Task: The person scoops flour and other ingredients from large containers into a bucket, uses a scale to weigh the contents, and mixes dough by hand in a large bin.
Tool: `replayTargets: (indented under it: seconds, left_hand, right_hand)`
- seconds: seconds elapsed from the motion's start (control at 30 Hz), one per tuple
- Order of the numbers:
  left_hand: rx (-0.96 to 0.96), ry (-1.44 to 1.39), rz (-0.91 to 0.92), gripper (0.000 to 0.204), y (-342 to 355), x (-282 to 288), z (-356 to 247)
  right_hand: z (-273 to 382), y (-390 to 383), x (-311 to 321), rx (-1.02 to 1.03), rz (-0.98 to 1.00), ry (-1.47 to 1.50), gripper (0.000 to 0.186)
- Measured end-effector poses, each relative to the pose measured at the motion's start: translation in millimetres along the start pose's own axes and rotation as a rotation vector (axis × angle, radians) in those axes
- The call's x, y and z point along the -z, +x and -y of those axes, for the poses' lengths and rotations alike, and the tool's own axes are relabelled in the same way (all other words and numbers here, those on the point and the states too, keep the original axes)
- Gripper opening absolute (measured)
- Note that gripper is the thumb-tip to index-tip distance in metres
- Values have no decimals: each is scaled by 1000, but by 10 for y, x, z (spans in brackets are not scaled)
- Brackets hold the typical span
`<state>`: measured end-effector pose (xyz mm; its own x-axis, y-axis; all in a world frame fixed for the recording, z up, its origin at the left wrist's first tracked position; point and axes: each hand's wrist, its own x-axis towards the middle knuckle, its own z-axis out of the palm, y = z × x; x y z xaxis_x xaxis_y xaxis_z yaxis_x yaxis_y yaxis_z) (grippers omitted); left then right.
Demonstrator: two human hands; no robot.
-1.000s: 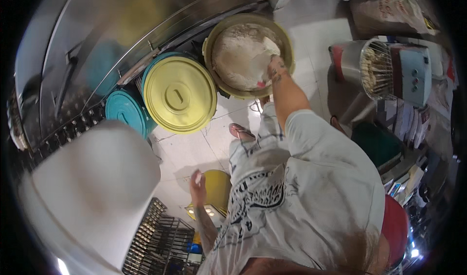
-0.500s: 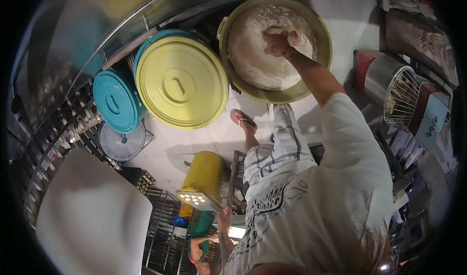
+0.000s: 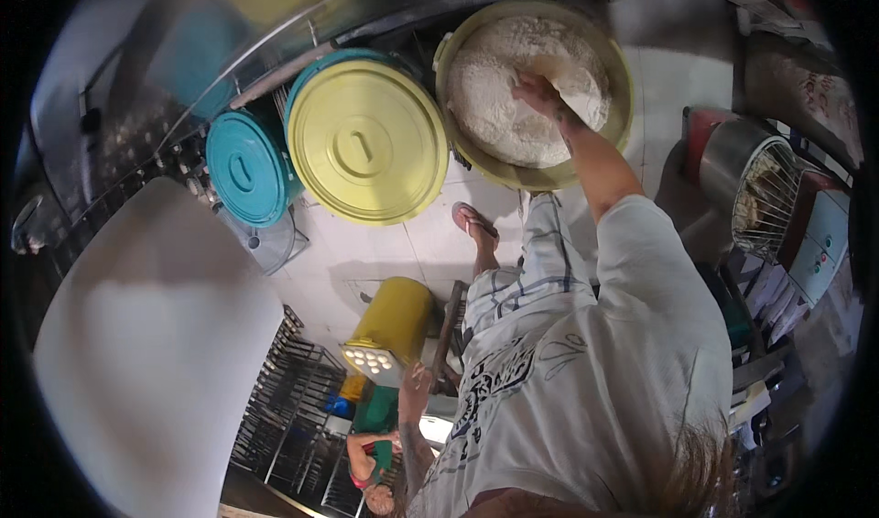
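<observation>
My right hand [image 3: 538, 95] is inside a large round yellowish tub [image 3: 627, 106], over a heap of white flour [image 3: 490, 119]. Its fingers are loosely stretched out, their tips close to or touching the flour; nothing firm shows in them. Beside the hand is a blurred tan patch in the flour. My left hand [image 3: 417, 381] is low at my left side, fingers partly spread. Close to it in the picture is a flat tray [image 3: 389, 374] with several round pale dough pieces, by a yellow bin [image 3: 396, 312]. I cannot make out any grip on the tray.
Left of the tub stand a yellow-lidded bin [image 3: 366, 142] and a teal-lidded bin [image 3: 245, 179]. A mixer with a wire guard [image 3: 767, 197] stands at right. A big pale blurred surface [image 3: 156, 335] fills the lower left. Another person [image 3: 364, 468] is in the background, near racks [image 3: 302, 426].
My right hand has moved nearer the tub's middle, its fingers now lower and less curled. My left hand has risen slightly. The whole view has shifted a little.
</observation>
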<state>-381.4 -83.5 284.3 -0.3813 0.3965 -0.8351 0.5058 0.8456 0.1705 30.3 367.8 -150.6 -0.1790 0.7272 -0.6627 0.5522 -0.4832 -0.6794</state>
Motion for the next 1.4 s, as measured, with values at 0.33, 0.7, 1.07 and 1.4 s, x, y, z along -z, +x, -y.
replayTargets:
  seconds: [0.33, 0.7, 1.07, 1.4]
  left_hand:
    - [-292, -55, -225, 38, 86, 559, 40]
    - [-1142, -250, -1164, 40, -299, 2042, -752]
    - [-1516, 73, -1444, 62, -1815, 2861, -1626]
    - [-1409, -11, -1557, 56, -1628, 2169, -2032]
  right_hand:
    - [-210, -1803, -476, -153, -344, 797, 59]
    - [236, -3111, -55, 217, -504, 1050, 36]
    - [2159, -5683, 891, 643, -597, 1137, 10]
    - [4696, -6858, 1434, 932, -242, 832, 11]
